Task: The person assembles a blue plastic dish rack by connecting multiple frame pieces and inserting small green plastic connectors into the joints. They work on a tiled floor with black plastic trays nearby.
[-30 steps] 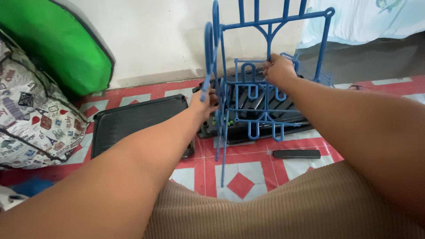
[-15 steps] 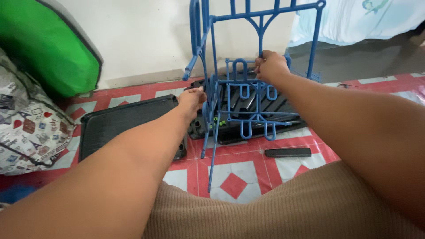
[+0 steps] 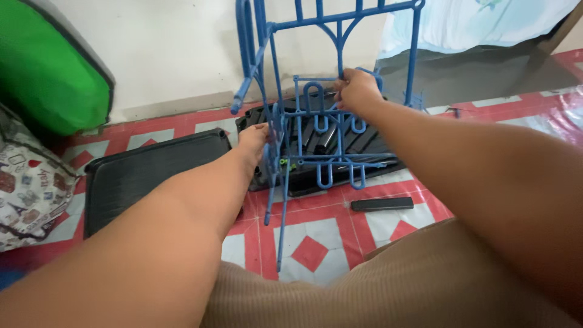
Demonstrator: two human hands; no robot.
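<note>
A blue plastic rack frame (image 3: 340, 24) made of thin bars stands upright on the red and white tiled floor, near the wall. My right hand (image 3: 357, 90) grips a cross bar of its inner grid panel (image 3: 316, 121). My left hand (image 3: 254, 138) reaches to the frame's left side bars at mid height; its fingers touch them, and I cannot see whether they close around a bar. A loose blue side piece (image 3: 246, 73) leans at the frame's upper left.
Two black plastic trays lie on the floor: one (image 3: 139, 173) at the left, one (image 3: 364, 143) under the frame. A short black bar (image 3: 381, 204) lies on the tiles in front. A green cushion (image 3: 45, 73) and a patterned bag (image 3: 27, 182) sit at the left.
My left hand has let go of the blue side piece and dropped to the frame's left bars. The view has shifted, moving everything left. My right hand keeps its grip.
</note>
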